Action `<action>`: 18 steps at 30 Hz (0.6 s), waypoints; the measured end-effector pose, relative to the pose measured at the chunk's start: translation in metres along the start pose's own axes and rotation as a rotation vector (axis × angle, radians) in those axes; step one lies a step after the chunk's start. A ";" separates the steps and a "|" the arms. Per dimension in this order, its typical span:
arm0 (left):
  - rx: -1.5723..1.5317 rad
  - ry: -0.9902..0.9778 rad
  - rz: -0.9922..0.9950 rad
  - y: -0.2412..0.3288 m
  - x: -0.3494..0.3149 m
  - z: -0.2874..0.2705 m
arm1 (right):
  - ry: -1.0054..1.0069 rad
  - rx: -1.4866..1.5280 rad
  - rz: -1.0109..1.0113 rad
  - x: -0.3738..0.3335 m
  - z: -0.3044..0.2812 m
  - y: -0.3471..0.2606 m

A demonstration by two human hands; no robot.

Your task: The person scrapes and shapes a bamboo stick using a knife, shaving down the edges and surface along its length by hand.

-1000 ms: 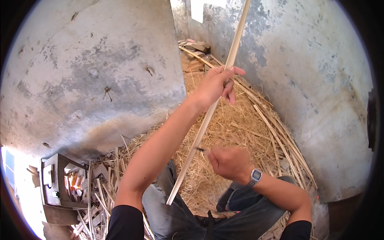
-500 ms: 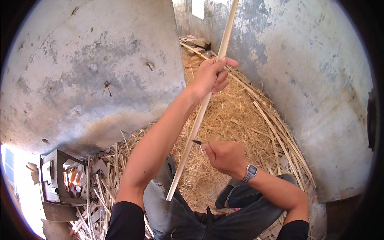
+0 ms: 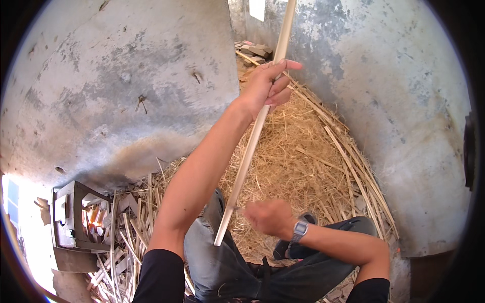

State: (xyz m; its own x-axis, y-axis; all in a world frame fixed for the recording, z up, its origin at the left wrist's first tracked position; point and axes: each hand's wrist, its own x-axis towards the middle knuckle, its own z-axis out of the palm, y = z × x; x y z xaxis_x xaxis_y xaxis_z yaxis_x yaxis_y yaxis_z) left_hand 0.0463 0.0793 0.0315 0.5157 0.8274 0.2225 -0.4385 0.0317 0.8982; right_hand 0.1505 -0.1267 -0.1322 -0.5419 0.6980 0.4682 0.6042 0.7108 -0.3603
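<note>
My left hand [image 3: 267, 87] is wrapped around a long, pale strip of bamboo or wood [image 3: 246, 164] with its index finger stretched out. The strip slants from the top of the view down to its near end above my left thigh. Beside its lower part, my right hand [image 3: 271, 216] is closed in a fist, with a watch on the wrist. From this fist a small dark knife blade [image 3: 238, 208] points at the strip; it is smeared by motion, and the handle is hidden in the fingers. Whether the blade touches the strip, I cannot tell.
Straw-like shavings [image 3: 298, 151] cover the floor between my legs and the walls. Long strips [image 3: 348, 156] lie along the right wall [image 3: 404, 126]. At the left stand a dark frame-like stool [image 3: 76, 217] and a heap of sticks [image 3: 126, 237]. Several bricks [image 3: 255, 49] are piled in the far corner.
My right hand with the knife has moved nearer along the strip, toward its lower end. My left hand keeps its hold on the strip. The view has shifted slightly.
</note>
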 end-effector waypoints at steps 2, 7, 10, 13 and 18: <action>-0.128 -0.026 0.002 -0.003 0.000 -0.008 | -0.189 0.040 -0.097 -0.022 0.017 -0.023; -0.318 -0.009 0.021 0.004 -0.004 -0.022 | 0.006 0.102 -0.073 0.014 -0.004 0.006; -0.421 -0.080 0.026 0.002 -0.002 -0.032 | 0.150 -0.023 0.054 0.032 -0.019 0.020; -0.603 -0.252 0.059 -0.007 0.002 -0.041 | -0.022 0.198 -0.110 -0.002 0.008 -0.010; -0.777 -0.477 0.127 -0.006 0.006 -0.047 | -0.105 0.150 -0.160 -0.002 0.010 -0.007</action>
State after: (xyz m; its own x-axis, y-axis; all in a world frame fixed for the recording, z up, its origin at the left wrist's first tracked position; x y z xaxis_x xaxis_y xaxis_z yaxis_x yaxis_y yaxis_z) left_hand 0.0176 0.1107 0.0092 0.6029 0.5374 0.5897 -0.7950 0.4670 0.3872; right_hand 0.1414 -0.1323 -0.1387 -0.6864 0.5748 0.4455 0.4162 0.8129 -0.4074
